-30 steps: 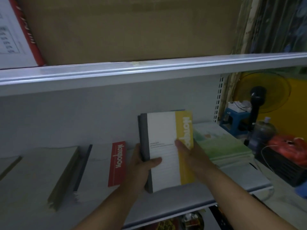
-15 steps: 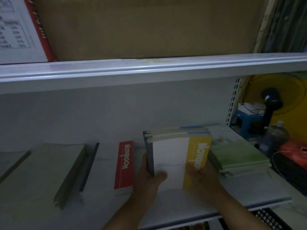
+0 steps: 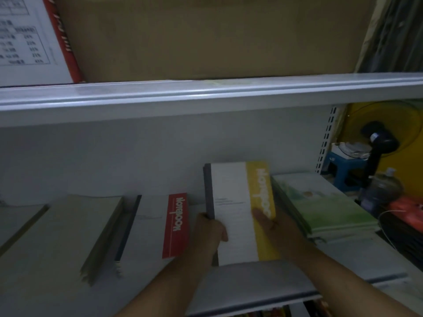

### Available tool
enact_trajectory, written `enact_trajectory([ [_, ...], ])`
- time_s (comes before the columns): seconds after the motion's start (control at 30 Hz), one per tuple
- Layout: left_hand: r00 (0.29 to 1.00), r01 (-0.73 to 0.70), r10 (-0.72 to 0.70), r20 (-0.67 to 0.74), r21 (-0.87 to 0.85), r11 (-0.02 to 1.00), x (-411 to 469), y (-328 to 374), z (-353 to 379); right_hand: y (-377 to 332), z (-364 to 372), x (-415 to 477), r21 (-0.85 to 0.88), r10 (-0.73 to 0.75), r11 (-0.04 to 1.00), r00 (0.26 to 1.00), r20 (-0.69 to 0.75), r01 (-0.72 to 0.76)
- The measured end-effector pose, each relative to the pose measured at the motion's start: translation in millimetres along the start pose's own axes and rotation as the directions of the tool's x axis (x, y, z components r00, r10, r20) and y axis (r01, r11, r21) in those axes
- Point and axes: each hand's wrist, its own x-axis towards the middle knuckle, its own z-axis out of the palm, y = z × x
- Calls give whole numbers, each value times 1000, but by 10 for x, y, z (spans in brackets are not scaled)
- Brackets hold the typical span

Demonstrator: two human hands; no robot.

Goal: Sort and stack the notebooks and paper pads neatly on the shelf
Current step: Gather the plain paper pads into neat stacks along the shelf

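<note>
A big brown cardboard box (image 3: 206, 37) fills the upper shelf (image 3: 206, 92), with a white carton edged in red (image 3: 27, 42) standing just beside it on the left. Below, the pale lower shelf (image 3: 251, 284) carries the paper goods in a row. A broad tan pad stack (image 3: 68, 229) lies at the left, and a stack of green pads (image 3: 320, 207) lies at the right end. A red-banded notebook (image 3: 176, 225) rests between the tan stack and the hands. The yellow-banded notebook (image 3: 231, 213), white-faced with a thick grey spine, sits between the red-banded one and the green pads, just beside the pads, its far end looking raised. The left hand (image 3: 209, 232) grips its spine, fingers curled round the edge and the thumb over the cover. The right hand (image 3: 274, 227) holds the yellow side, thumb laid on the band, the other fingers hidden behind the notebook.
</note>
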Motion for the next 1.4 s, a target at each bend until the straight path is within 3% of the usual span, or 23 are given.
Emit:
enact_trajectory([
  [0.1,993,111,-109,-42,47,993,19,62,43,38,-3,225,-143,286,953,951,118,-269],
  [0.2,998,-52,61,-28,252,966,15,-104,16,-16,26,343,-249,412,894,901,135,-372],
  [0.27,992,-126,113,55,371,920,26,-157,4,-26,47,401,-264,422,887,898,128,-379],
  [0.37,985,-117,21,171,573,811,-56,-73,-19,-27,48,471,-319,418,875,901,118,-364],
  [0.47,984,-157,30,176,774,614,-172,-91,9,-29,55,509,-415,413,845,905,104,-338],
  [0.5,985,-165,58,163,786,595,-188,-128,16,-34,55,508,-444,408,833,909,87,-331],
  [0.77,970,-239,210,118,588,773,-69,-330,-37,74,9,467,-362,335,884,941,48,-296],
  [0.87,957,-273,281,79,577,770,-42,-358,0,188,11,376,-136,285,954,949,134,-267],
  [1.03,958,-250,286,38,605,756,-72,-349,39,313,43,272,101,138,985,989,56,-143],
  [1.13,952,-258,305,19,585,769,-120,-349,88,400,23,199,99,63,993,996,63,-69],
  [1.27,956,-241,286,-66,380,893,-183,-426,104,494,41,169,48,-4,999,998,60,1],
  [1.4,970,-204,231,-73,270,941,-158,-479,58,464,27,127,59,-55,997,998,33,53],
])
